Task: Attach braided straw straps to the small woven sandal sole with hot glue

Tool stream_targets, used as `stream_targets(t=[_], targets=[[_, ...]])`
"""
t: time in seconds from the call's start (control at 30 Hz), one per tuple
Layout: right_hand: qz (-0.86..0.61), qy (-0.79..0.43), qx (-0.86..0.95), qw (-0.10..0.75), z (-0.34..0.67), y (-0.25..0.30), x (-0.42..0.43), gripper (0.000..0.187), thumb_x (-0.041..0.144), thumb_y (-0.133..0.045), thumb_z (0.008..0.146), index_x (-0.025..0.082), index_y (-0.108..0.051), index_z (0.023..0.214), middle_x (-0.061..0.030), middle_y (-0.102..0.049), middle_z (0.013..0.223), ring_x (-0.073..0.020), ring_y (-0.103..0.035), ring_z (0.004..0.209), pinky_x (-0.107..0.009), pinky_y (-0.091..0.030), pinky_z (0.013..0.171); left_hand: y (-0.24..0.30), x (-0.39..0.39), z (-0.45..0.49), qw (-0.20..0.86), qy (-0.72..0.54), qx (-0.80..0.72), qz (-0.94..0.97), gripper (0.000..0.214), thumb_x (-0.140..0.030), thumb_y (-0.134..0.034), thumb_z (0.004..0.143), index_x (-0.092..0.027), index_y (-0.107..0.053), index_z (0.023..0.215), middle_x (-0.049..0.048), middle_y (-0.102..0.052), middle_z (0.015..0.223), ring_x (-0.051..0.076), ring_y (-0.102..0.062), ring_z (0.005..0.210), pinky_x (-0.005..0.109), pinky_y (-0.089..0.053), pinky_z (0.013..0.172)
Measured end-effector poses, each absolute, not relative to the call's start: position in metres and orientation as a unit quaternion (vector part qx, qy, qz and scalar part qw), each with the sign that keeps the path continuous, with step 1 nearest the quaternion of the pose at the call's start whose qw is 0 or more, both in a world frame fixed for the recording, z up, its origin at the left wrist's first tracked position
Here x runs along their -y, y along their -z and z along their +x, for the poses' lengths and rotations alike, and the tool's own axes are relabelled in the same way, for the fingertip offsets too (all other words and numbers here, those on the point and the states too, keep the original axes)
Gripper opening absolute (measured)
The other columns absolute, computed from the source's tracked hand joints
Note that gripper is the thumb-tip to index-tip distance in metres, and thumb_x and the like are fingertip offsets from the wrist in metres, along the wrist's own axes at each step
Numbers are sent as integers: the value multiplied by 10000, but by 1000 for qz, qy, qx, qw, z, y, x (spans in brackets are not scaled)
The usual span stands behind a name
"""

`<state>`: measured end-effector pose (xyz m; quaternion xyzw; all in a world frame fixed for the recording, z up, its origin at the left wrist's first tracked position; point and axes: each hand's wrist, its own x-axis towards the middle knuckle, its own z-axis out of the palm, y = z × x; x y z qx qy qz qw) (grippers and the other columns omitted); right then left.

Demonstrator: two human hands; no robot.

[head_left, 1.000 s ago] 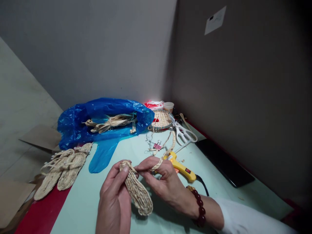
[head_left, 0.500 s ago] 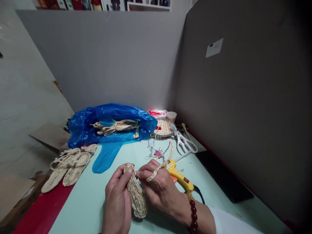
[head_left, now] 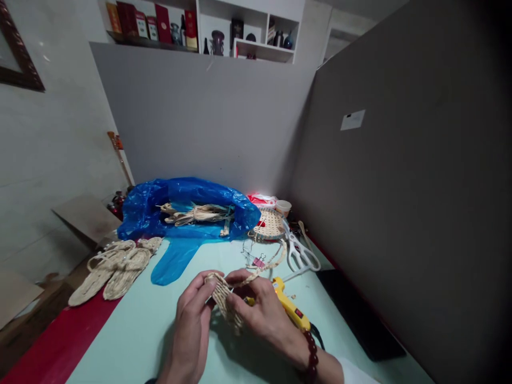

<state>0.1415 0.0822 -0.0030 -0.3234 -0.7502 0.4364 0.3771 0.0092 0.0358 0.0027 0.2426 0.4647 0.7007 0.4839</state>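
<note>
A small woven straw sole (head_left: 224, 301), made of coiled braid, is gripped at its upper left end by my left hand (head_left: 190, 320), thumb on top. My right hand (head_left: 266, 312) is closed at its right edge, the thumb against the sole. A braided straw cord (head_left: 276, 262) runs from the sole over my right index finger and curves away toward the basket. The sole is tilted, its lower end above the table. Just beyond my right hand lies a yellow glue gun (head_left: 292, 309), partly covered by the hand.
Straw sandals (head_left: 126, 272) lie at the left edge. Behind are a blue plastic bag (head_left: 138, 208) with a straw bundle (head_left: 200, 214), a woven basket (head_left: 270, 226), a cup (head_left: 284, 206), white scissors (head_left: 298, 253) and a pink binder clip (head_left: 258, 262). A black flat slab (head_left: 360, 314) lies right.
My right hand has moved onto the sole's edge, its thumb now touching it. The sole has tilted and its face is foreshortened. The camera view has tipped upward, showing more shelf.
</note>
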Motion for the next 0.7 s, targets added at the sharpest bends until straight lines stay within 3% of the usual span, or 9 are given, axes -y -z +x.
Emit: stream_targets(t=[0.1, 0.2, 0.47, 0.7], targets=[[-318, -493, 733, 344, 147, -6, -94, 184, 265, -632, 818, 153, -670, 959, -22, -683, 782, -164, -646, 679, -275, -511, 637, -5, -36, 4, 464, -691, -489, 261, 226, -403, -811, 695, -203, -733, 768, 0, -688, 812, 174, -596, 814, 223, -476, 688], [-308, -524, 725, 324, 154, -12, -103, 154, 245, -644, 770, 162, -688, 892, -10, -679, 777, -154, -632, 701, -266, -497, 664, -7, -37, -1, 450, -674, -514, 280, 258, -411, -836, 654, -186, -757, 754, 11, -698, 777, 178, -588, 778, 241, -478, 692], [-323, -537, 712, 316, 161, -18, -108, 114, 174, -626, 744, 171, -708, 823, 19, -654, 666, -131, -584, 600, -239, -470, 571, -4, -43, -7, 446, -612, -566, 326, 310, -415, -844, 633, -167, -790, 810, 60, -746, 720, 218, -622, 690, 309, -470, 647], [-326, -545, 711, 302, 163, -9, -111, 129, 167, -639, 755, 161, -737, 838, -2, -677, 701, -131, -592, 624, -228, -461, 560, 5, -45, -7, 356, -608, -613, 358, 218, -399, -815, 623, -202, -782, 710, 47, -743, 705, 222, -591, 676, 317, -442, 647]])
